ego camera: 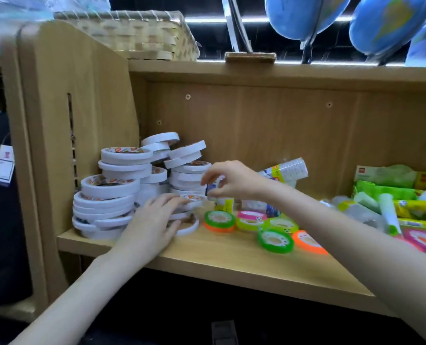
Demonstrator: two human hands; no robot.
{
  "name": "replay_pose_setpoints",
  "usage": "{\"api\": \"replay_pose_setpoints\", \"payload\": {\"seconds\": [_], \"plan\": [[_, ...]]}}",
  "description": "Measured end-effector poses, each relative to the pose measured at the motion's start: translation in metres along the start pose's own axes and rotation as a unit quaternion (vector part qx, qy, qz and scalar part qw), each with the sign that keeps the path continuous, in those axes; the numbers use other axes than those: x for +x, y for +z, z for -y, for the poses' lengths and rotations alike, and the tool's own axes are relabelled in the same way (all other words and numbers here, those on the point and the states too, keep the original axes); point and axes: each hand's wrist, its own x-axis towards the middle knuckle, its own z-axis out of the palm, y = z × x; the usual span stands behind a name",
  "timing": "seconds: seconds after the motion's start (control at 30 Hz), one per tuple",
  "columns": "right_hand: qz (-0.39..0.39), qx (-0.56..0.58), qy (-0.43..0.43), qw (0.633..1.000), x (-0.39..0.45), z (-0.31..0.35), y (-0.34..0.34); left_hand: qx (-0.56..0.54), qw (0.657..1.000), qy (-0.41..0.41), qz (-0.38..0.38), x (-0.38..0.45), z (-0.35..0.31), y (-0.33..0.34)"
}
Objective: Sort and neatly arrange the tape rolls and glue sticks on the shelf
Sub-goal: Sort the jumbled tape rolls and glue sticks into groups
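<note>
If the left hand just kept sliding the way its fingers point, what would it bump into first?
Probably nothing new: the left hand already rests its fingertips on the low white tape rolls. Pushed on, those would likely meet the taller white stack behind, though depth is unclear.

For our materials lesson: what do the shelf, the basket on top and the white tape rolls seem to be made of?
Shelf: wood-look board, probably laminate, with an even matt grain and visible screw heads. Basket: woven pale strips, perhaps bamboo or cane. White tape rolls: smooth white paper-like bands, material uncertain.

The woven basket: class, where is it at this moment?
In the head view, the woven basket sits upper left, on top of the wooden shelf, above the stacked white tape rolls.
</note>
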Motion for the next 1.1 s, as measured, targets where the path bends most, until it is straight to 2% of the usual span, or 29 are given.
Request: {"api": "replay_pose_setpoints", "payload": {"seconds": [0.07, 0.1, 0.23, 0.37, 0.5, 0.57, 0.67, 0.77, 0.87, 0.93, 1.0, 1.1], "plan": [[-0.073, -0.027, 0.011, 0.997, 0.002, -0.016, -0.013, 0.009, 1.0, 0.014, -0.008, 0.002, -0.004, -0.001], [-0.071, -0.063, 0.025, 0.995, 0.005, -0.024, -0.015, 0.014, 1.0, 0.014, -0.006, 0.003, -0.006, -0.003], [0.066, -0.073, 0.099, 0.99, 0.007, -0.036, -0.002, 0.063, 0.997, 0.012, 0.038, 0.004, -0.011, -0.007], [0.033, -0.07, 0.104, 0.992, 0.01, -0.038, 0.008, 0.124, 0.992, 0.006, 0.03, 0.008, -0.009, -0.005], [0.041, -0.161, 0.161, 0.973, 0.018, -0.045, 0.013, 0.199, 0.979, -0.018, 0.043, 0.016, -0.01, -0.002], [0.046, -0.175, 0.163, 0.97, 0.016, -0.049, 0.009, 0.162, 0.985, -0.032, 0.052, 0.018, -0.01, -0.005], [0.031, -0.124, 0.146, 0.981, -0.002, -0.056, -0.009, 0.082, 0.996, -0.01, 0.018, 0.018, -0.015, -0.007], [-0.036, -0.21, 0.143, 0.967, -0.027, -0.068, -0.034, 0.034, 0.999, 0.016, -0.026, 0.022, -0.025, -0.003], [-0.06, -0.261, 0.2, 0.943, -0.049, -0.089, -0.059, -0.001, 0.999, 0.03, -0.038, 0.028, -0.042, 0.002], [-0.019, -0.227, 0.239, 0.944, -0.06, -0.101, -0.068, -0.013, 0.999, 0.042, -0.032, 0.033, -0.05, 0.009], [-0.001, -0.177, 0.234, 0.956, -0.068, -0.111, -0.068, -0.024, 0.998, 0.051, -0.023, 0.04, -0.058, 0.014], [-0.08, -0.103, 0.184, 0.974, -0.073, -0.12, -0.069, -0.051, 0.997, 0.057, -0.005, 0.056, -0.071, 0.022]]}}
